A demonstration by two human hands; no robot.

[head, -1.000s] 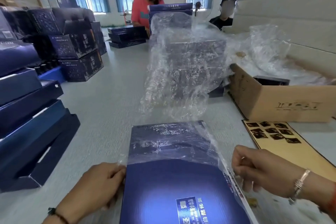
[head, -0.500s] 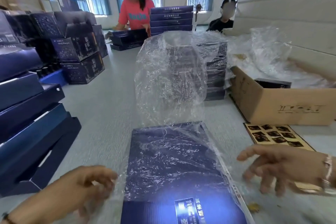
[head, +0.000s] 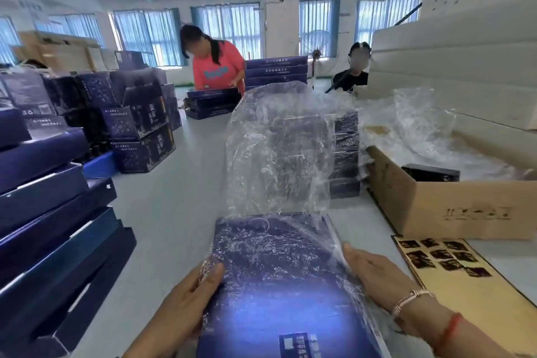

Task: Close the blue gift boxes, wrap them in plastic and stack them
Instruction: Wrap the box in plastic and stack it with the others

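Observation:
A blue gift box (head: pixel 276 285) lies closed on the table in front of me, inside a clear plastic bag (head: pixel 279 154). The bag's loose far end stands up above the box. My left hand (head: pixel 180 302) grips the box's left edge, thumb on top over the plastic, fingers hidden below. My right hand (head: pixel 377 276) lies with straight fingers against the box's right edge and presses the plastic to it. Behind the raised plastic stands a stack of blue boxes (head: pixel 345 154).
A tall stack of blue boxes (head: pixel 43 212) fills the left side. On the right are an open cardboard carton (head: pixel 436 212), loose plastic and a brown printed card (head: pixel 470 293). Two people (head: pixel 216 67) work at the table's far end, near more box stacks (head: pixel 276 70).
The plastic has slid further down over the box. Both hands moved from beside the box onto its side edges. My head tilted up, so more of the room shows.

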